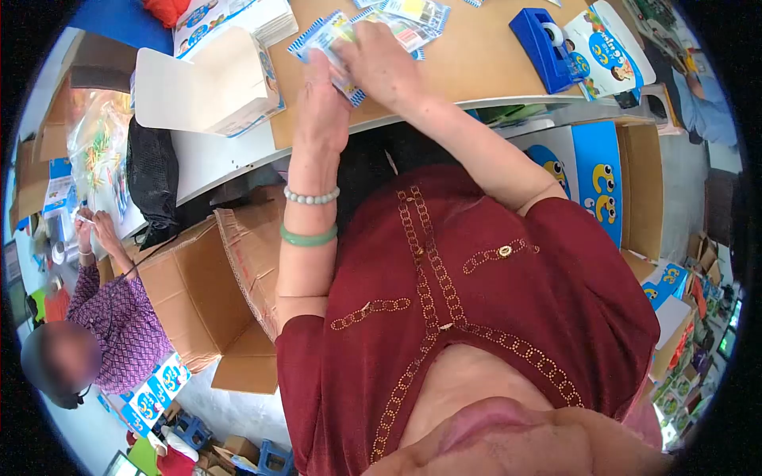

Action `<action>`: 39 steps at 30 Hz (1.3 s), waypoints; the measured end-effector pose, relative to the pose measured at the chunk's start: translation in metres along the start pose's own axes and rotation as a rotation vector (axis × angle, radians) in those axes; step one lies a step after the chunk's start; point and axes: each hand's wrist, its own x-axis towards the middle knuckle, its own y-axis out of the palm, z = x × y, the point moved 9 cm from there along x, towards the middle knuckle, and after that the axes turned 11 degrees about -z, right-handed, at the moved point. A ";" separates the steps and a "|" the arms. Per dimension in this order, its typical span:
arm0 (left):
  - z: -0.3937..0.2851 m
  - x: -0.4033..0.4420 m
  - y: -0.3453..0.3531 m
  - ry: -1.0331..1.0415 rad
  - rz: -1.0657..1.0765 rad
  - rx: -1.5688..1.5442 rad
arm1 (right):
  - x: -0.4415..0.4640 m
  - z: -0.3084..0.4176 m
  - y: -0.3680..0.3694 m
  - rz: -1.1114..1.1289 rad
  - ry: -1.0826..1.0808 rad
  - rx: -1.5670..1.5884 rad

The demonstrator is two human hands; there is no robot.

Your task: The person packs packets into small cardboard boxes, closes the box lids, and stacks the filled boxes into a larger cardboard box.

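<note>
My left hand (321, 107) holds a clear plastic packet (321, 36) with blue-striped ends, over the brown tabletop (468, 63). Reaching in from the right, my right hand (386, 67) has its fingers bent over the same packet, and its fingertips are partly hidden. More such packets (413, 28) lie just beyond my hands, overlapping each other. To the left of my left hand stands a white carton (210, 83) with its lid folded open.
Behind the open carton is a stack of printed cartons (274, 20). A blue tape dispenser (544, 51) and a printed white carton (615, 55) sit at the right. Brown cardboard boxes (186, 293) stand below the table. A co-worker in a purple patterned top (119, 333) is at the left.
</note>
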 end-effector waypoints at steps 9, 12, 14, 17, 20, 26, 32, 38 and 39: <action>0.004 0.011 -0.057 -0.026 -0.282 0.060 | 0.029 -0.044 -0.033 0.139 -0.086 -0.030; 0.010 0.020 -0.059 -0.006 -0.237 0.021 | 0.069 -0.111 -0.061 0.050 0.165 -0.486; 0.015 0.023 -0.053 -0.016 -0.233 0.016 | 0.085 -0.137 -0.051 0.087 0.194 -0.549; 0.013 0.022 -0.052 0.004 -0.220 0.009 | 0.093 -0.169 -0.049 0.086 0.273 -0.374; 0.002 0.014 -0.052 0.035 -0.265 0.026 | 0.074 -0.145 -0.071 0.155 0.337 0.062; 0.010 0.017 -0.033 0.071 -0.228 0.140 | 0.069 -0.101 -0.034 0.198 -0.258 -0.083; 0.007 0.014 -0.036 0.088 -0.216 0.134 | 0.065 -0.116 -0.052 0.348 0.082 -0.194; -0.001 0.015 -0.035 0.197 -0.270 0.233 | 0.021 -0.109 -0.002 0.204 0.583 1.008; -0.002 0.017 -0.028 0.231 -0.226 0.237 | 0.011 -0.083 0.003 0.173 0.598 0.983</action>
